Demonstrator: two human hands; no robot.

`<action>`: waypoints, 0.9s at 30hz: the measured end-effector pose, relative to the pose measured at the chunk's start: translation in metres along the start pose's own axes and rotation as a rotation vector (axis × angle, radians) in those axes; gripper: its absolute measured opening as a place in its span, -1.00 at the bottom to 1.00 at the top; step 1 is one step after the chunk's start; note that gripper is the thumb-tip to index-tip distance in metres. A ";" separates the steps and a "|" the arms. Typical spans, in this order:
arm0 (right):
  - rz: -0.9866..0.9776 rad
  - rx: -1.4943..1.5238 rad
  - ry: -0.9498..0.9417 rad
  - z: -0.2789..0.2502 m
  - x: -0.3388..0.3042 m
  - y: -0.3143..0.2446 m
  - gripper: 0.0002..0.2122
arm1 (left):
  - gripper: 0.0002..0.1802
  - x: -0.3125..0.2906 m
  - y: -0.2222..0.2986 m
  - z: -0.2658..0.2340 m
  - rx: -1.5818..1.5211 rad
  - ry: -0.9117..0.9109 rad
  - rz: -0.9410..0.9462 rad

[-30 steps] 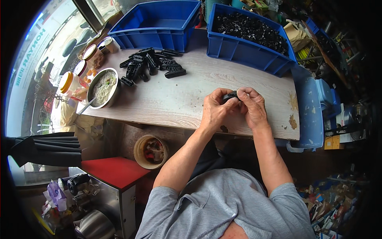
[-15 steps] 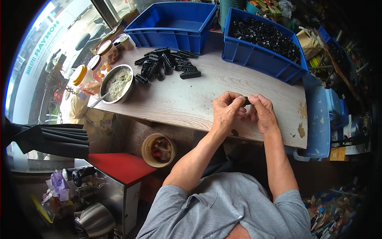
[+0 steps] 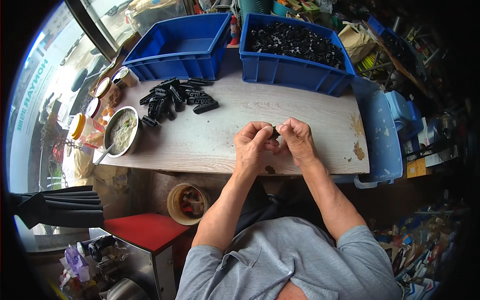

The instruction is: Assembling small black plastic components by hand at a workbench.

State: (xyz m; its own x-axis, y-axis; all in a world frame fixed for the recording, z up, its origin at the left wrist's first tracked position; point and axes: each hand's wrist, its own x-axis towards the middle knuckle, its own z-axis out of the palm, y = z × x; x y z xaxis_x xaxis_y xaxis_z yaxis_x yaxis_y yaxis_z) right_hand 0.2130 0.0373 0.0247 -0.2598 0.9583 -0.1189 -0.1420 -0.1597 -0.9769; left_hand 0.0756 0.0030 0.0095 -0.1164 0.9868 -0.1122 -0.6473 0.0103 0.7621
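Above the near half of the table, my left hand and my right hand come together. Both are closed, thumbs against fingers, around a small black plastic part. Most of that part is covered by the fingers, so its exact shape cannot be made out. Farther off to the left lies a loose heap of long black plastic pieces, several with cut-out or raised shapes. At the back right, a blue bin holds a mass of small black parts.
A second blue bin stands at the back left. Along the left edge are a metal bowl of noodles with a spoon, and several lidded jars. A waste bucket stands below, beside a red-topped cabinet. A pale blue tub adjoins the right edge.
The view has swung, so table and bins sit farther left and the hands lower in relation to the bins. Both hands still pinch the small black part, which shows less now.
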 end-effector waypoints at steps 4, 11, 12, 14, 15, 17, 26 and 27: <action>-0.055 0.042 -0.050 -0.011 -0.004 0.000 -0.77 | -0.85 0.001 -0.003 -0.008 0.007 -0.136 -0.008; -0.047 0.229 0.123 -0.041 -0.010 -0.005 -0.75 | -0.82 -0.005 -0.012 0.000 0.195 -0.106 0.111; -0.010 0.280 0.196 -0.047 -0.013 -0.011 -0.76 | -0.81 -0.004 -0.014 -0.002 0.260 -0.123 0.132; -0.034 0.276 0.304 -0.075 -0.010 -0.019 -0.77 | -0.80 -0.006 -0.015 0.001 0.338 -0.131 0.157; -0.058 0.280 0.359 -0.089 -0.010 -0.022 -0.76 | -0.80 -0.007 -0.014 0.003 0.362 -0.131 0.163; -0.055 0.291 0.583 -0.111 -0.011 -0.037 -0.73 | -0.80 -0.010 -0.013 0.004 0.438 -0.147 0.187; -0.083 0.350 0.938 -0.197 -0.030 -0.050 -0.58 | -0.81 -0.011 -0.015 0.006 0.521 -0.137 0.190; -0.066 0.345 0.917 -0.193 -0.033 -0.048 -0.58 | -0.82 -0.011 -0.016 0.005 0.535 -0.128 0.196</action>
State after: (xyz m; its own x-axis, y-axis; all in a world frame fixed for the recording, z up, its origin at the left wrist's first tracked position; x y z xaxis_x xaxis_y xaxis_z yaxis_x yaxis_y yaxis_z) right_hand 0.4126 0.0595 0.0412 0.5808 0.7567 -0.3000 -0.4385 -0.0196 -0.8985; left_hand 0.0911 -0.0071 0.0019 -0.0820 0.9898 0.1162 -0.1484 -0.1275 0.9807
